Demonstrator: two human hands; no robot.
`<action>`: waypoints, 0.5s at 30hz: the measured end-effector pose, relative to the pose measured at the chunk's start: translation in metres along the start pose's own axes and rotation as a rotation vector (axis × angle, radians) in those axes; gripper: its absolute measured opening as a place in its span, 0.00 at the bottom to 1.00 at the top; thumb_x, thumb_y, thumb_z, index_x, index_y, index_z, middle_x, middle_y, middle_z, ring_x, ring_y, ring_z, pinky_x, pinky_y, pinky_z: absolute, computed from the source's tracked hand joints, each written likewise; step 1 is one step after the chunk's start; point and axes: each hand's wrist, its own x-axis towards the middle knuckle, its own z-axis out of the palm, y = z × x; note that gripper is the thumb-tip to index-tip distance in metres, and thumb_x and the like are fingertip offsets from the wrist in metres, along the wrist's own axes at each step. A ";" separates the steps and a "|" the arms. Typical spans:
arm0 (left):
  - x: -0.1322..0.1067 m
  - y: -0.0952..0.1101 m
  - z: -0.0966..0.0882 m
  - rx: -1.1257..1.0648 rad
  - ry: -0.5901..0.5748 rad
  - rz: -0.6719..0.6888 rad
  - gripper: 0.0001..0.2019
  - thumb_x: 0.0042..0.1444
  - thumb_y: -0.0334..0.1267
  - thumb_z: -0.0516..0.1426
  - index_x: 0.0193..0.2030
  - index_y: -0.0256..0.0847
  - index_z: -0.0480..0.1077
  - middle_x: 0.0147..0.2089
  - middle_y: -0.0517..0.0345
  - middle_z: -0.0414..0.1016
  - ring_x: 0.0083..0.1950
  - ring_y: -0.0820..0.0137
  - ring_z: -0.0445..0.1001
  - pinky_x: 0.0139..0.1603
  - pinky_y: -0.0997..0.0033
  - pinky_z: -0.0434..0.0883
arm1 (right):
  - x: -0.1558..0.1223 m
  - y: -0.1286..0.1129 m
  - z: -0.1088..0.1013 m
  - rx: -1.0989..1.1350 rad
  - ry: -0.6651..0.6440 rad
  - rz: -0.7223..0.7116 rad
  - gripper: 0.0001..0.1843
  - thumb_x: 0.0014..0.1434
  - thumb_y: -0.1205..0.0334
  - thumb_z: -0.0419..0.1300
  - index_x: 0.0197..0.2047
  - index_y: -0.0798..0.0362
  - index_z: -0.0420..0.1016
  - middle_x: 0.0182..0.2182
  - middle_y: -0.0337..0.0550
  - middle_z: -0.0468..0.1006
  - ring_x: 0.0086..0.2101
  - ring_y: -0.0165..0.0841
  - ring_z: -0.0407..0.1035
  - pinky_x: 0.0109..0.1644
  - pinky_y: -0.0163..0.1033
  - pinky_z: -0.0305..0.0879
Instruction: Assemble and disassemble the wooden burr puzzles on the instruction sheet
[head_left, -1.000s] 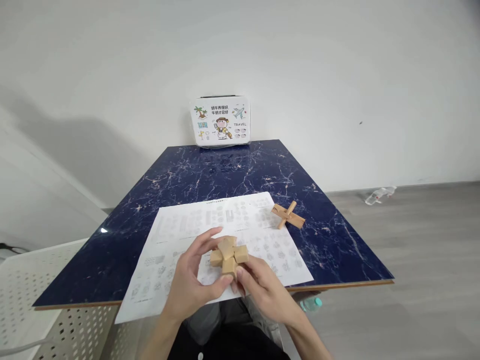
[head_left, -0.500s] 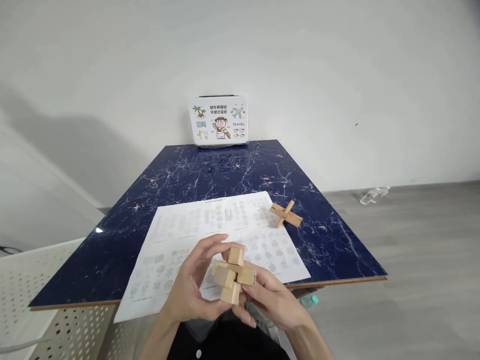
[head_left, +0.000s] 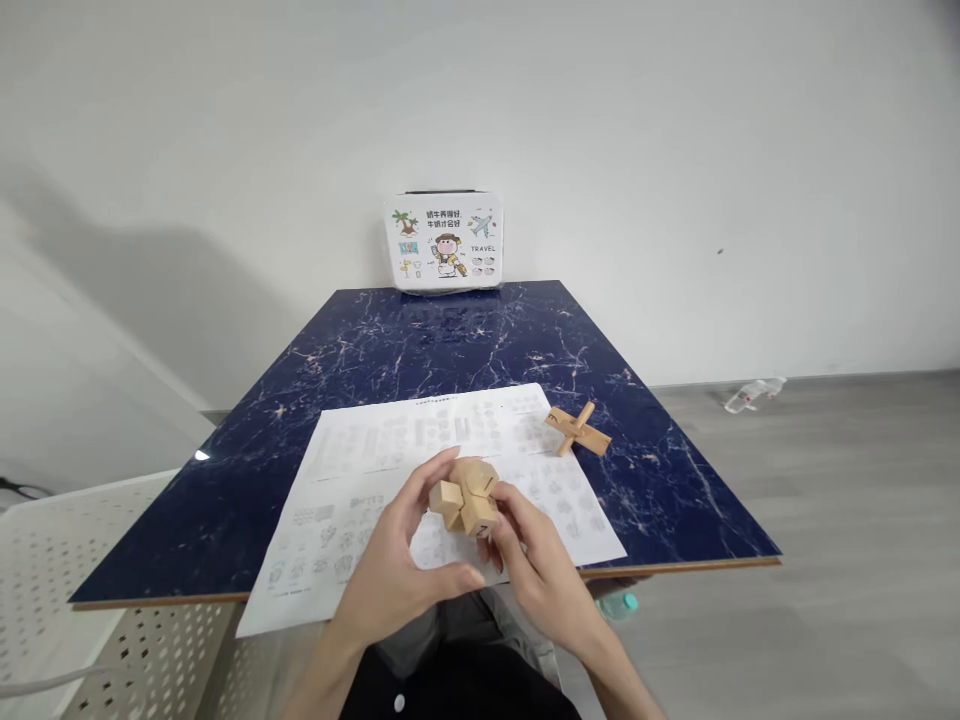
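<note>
A light wooden burr puzzle (head_left: 466,498), made of several interlocking blocks, is held above the near part of a printed sheet (head_left: 375,450). My right hand (head_left: 544,570) grips its right side between thumb and fingers. My left hand (head_left: 405,560) curves around the left and far side, its thumb stretched out apart from the blocks; whether its fingertips touch the wood I cannot tell. To the right, on the sheet's edge, lies a second wooden piece (head_left: 592,437), a flat bar crossed with a rounded stick and bearing a dark mark.
A dark blue marbled table (head_left: 450,340) carries the sheet. At its far edge a white cartoon-printed case (head_left: 444,242) stands against the wall. A white perforated basket (head_left: 142,660) is at lower left. On the floor are a clear bottle (head_left: 754,393) and a teal-capped bottle (head_left: 619,604).
The puzzle has turned and risen slightly away from me. My left thumb has come off it, while my right hand has shifted its hold. The view has moved slightly.
</note>
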 end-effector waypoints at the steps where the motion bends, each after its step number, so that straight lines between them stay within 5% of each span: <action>1: 0.001 0.001 0.001 0.021 0.017 -0.014 0.46 0.50 0.51 0.74 0.73 0.56 0.61 0.73 0.51 0.68 0.75 0.46 0.64 0.75 0.46 0.63 | 0.001 0.001 0.000 -0.012 0.001 -0.005 0.14 0.79 0.54 0.46 0.54 0.49 0.69 0.32 0.37 0.69 0.31 0.32 0.64 0.37 0.37 0.61; 6: 0.006 0.007 0.006 0.108 0.087 -0.033 0.30 0.58 0.44 0.70 0.66 0.57 0.70 0.68 0.57 0.75 0.69 0.53 0.72 0.71 0.50 0.70 | 0.001 0.000 -0.003 -0.074 -0.016 -0.028 0.12 0.79 0.56 0.47 0.48 0.49 0.69 0.33 0.38 0.70 0.33 0.33 0.64 0.37 0.38 0.59; 15: 0.007 0.002 -0.003 0.024 0.112 0.103 0.30 0.59 0.43 0.69 0.68 0.50 0.69 0.66 0.49 0.77 0.68 0.51 0.74 0.68 0.50 0.73 | 0.004 0.002 -0.009 -0.077 -0.056 -0.001 0.15 0.79 0.54 0.46 0.44 0.49 0.68 0.31 0.38 0.71 0.32 0.33 0.65 0.38 0.38 0.61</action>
